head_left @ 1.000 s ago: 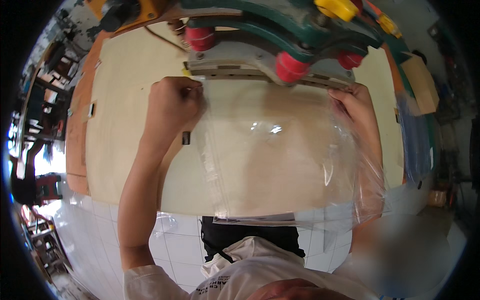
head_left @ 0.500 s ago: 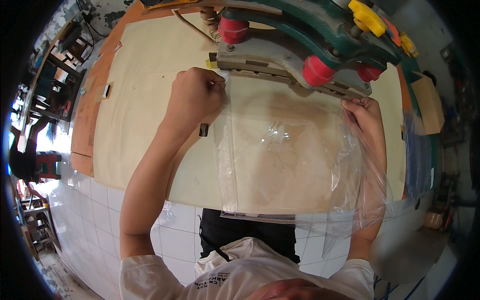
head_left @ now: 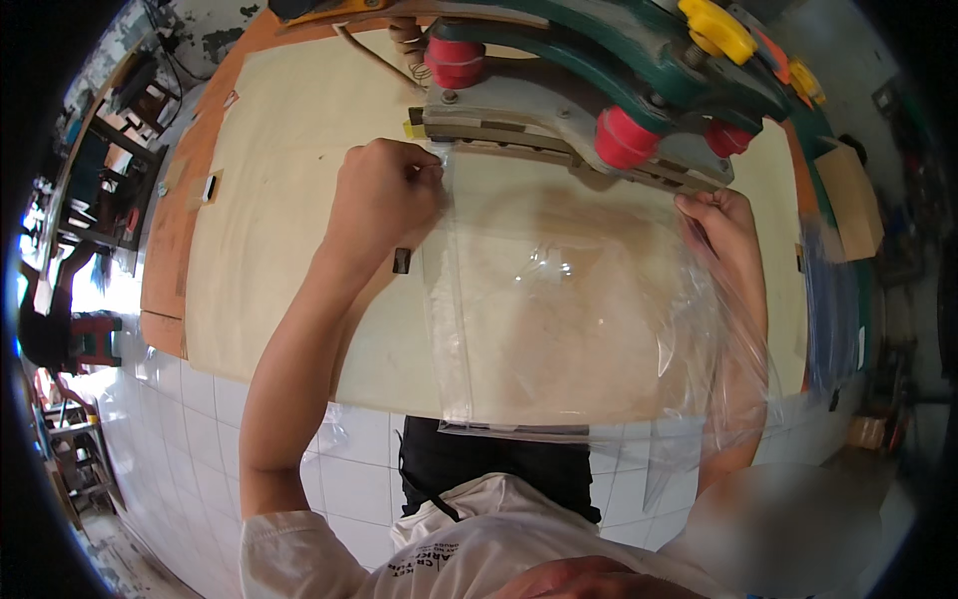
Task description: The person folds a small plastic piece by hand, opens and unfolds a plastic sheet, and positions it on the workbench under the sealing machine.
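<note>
A clear plastic bag (head_left: 569,319) lies stretched flat on a pale wooden worktop (head_left: 289,200). My left hand (head_left: 384,195) pinches the bag's far left corner. My right hand (head_left: 723,225) grips its far right corner. The bag's far edge sits just under the bar of a green sealing machine (head_left: 599,90) with red round knobs (head_left: 621,135). The near edge of the bag hangs over the table's front edge.
A yellow knob (head_left: 717,25) tops the machine. More clear plastic (head_left: 823,299) lies at the right beside a brown cardboard box (head_left: 853,195). A small black block (head_left: 402,261) sits by my left wrist. White tiles (head_left: 200,439) cover the table front; clutter stands at far left.
The view has shifted, so the machine and bag appear lower and nearer. Both hands keep hold of the bag's far corners at the machine's bar.
</note>
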Action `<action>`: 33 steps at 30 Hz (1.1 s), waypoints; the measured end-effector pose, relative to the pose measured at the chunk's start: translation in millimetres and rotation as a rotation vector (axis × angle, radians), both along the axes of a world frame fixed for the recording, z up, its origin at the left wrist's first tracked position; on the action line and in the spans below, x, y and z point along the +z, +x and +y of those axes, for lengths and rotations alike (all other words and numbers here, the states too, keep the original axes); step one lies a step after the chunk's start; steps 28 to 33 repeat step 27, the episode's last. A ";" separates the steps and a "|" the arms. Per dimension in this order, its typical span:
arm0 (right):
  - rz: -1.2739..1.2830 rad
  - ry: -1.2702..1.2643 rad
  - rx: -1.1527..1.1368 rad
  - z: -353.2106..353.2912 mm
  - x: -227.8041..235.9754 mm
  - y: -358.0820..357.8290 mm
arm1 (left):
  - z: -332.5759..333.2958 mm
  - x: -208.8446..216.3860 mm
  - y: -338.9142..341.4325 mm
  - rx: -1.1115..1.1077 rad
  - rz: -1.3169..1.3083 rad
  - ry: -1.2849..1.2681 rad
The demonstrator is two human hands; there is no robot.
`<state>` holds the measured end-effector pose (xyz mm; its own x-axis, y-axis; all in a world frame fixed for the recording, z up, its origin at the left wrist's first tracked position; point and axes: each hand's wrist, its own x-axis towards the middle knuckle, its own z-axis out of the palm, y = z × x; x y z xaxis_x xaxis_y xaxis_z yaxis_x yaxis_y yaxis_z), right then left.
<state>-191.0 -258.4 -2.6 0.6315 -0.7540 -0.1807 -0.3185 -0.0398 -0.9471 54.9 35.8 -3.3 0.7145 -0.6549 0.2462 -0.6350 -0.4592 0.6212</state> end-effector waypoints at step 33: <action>0.019 -0.035 -0.087 9.4 5.7 4.4 | 0.3 -0.9 2.0 -0.048 0.011 -0.023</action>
